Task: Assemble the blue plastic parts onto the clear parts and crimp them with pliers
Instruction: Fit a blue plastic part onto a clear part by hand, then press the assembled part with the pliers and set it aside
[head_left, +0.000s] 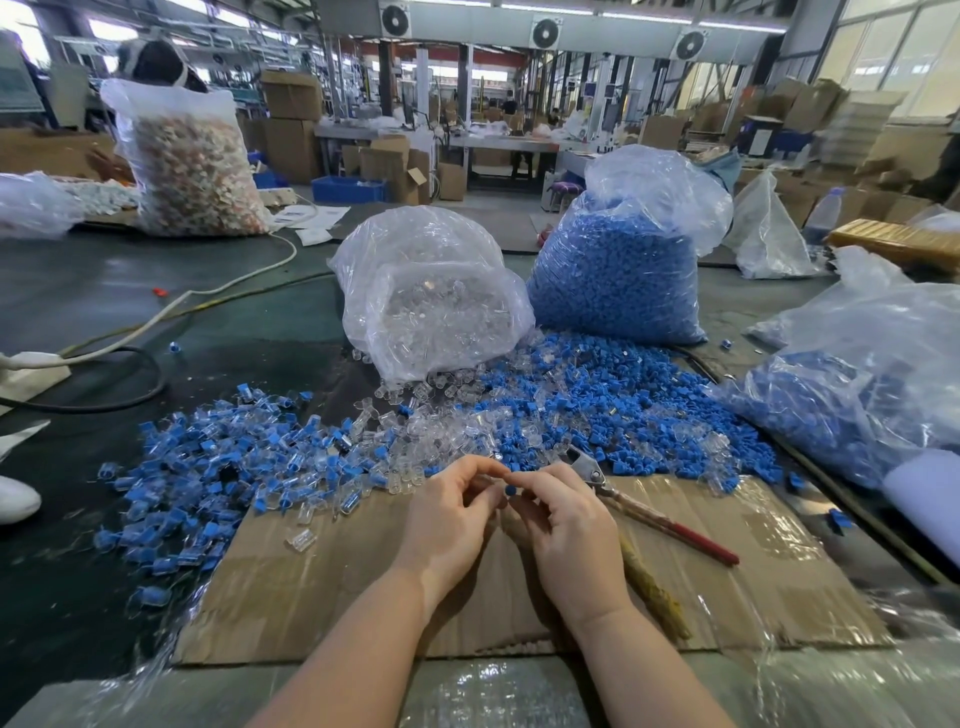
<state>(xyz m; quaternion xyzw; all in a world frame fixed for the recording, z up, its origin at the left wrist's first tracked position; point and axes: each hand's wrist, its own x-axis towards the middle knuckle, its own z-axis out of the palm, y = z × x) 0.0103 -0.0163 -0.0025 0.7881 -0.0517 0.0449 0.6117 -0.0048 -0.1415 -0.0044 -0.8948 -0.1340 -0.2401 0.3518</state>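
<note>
While your two hands meet at the lower centre of the frame, your right hand (563, 525) pinches a small blue plastic part (511, 490) at its fingertips, and your left hand (451, 512) has its fingers curled in close against it, thumb and forefinger brought together right beside the blue piece. Whether your left fingers hold a clear part there cannot be told; anything between them is hidden.

Both hands hover over a flattened cardboard sheet (779, 561) that lies on the dark green table (104, 301). Just right of your right hand, the pliers (649, 512) lie on the cardboard, metal head pointing to the upper left, one red handle running to the lower right, touched by neither hand.

Left of centre, a heap of assembled blue-and-clear pieces (208, 467) spreads over the table and the cardboard's edge. Above your hands lies a mixed scatter of loose clear parts (415, 447) and loose blue parts (623, 410). Behind that, at the middle of the frame, a bag of clear parts (431, 296) spills open toward you, and just to its right stands a bag of blue parts (618, 275). Another bag with blue pieces (852, 384) sits at the right edge. One single clear part (301, 539) rests alone on the cardboard, left of your left hand.
</note>
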